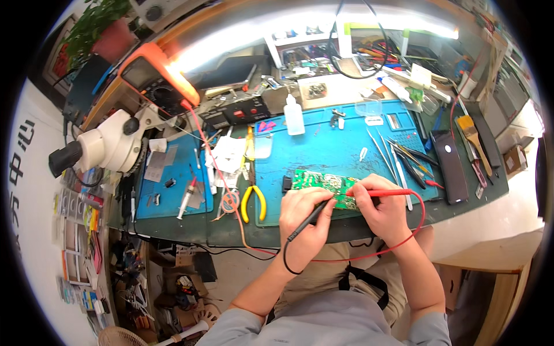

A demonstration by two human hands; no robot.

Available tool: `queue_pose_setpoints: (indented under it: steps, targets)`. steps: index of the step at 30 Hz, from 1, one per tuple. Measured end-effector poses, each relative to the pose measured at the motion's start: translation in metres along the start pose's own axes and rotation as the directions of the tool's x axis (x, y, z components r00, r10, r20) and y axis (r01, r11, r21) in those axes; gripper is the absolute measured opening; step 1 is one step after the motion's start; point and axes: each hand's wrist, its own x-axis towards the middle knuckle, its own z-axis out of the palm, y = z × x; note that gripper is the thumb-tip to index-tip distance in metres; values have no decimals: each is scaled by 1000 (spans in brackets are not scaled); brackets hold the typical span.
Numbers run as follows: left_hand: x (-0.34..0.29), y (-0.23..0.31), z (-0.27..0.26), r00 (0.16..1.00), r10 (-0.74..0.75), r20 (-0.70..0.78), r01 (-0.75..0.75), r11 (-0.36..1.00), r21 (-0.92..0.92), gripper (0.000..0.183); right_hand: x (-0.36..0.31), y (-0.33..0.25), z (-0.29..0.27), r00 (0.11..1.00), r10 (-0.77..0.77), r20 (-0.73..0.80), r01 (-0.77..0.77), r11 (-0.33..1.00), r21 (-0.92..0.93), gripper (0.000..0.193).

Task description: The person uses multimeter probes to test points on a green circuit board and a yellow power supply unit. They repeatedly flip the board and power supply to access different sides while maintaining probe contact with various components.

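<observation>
On the blue work mat (277, 167) near the table's front edge lies a green circuit board (326, 181), packed with small parts. My left hand (300, 213) is closed around a black test probe (309, 222), and its fingers rest over the board's near side. A red test probe (392, 192) is pinched in my right hand (382, 209) at the board's right end. Fingers hide both probe tips, so I cannot tell exactly what they touch. At the back left stands an orange multimeter (158, 81); its red lead loops below my hands to the red probe.
Yellow-handled pliers (254, 205) lie left of my hands. Tweezers (384, 153), more pliers (412, 170), a dark phone (449, 167) and a brush (473, 135) are on the right. A white bottle (294, 115) stands behind the board. A microscope (104, 144) overhangs the left.
</observation>
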Motion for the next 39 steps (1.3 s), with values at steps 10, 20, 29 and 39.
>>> queue_pose_setpoints:
  steps: [10,20,29,39]
  targets:
    - [-3,-2,2,1000,-29,6,29,1000,3,16,1,0,-2,1000,3,29,-5,999,48,9]
    - [-2,-1,1,999,-36,11,36,999,-7,19,2,-1,-3,998,13,62,-17,998,52,7]
    - [-2,-2,2,999,-32,7,32,999,-5,22,-1,-3,-7,981,163,-109,-147,979,142,9]
    - [0,0,-2,996,-69,64,69,998,12,22,10,0,-38,999,47,-3,-47,997,65,11]
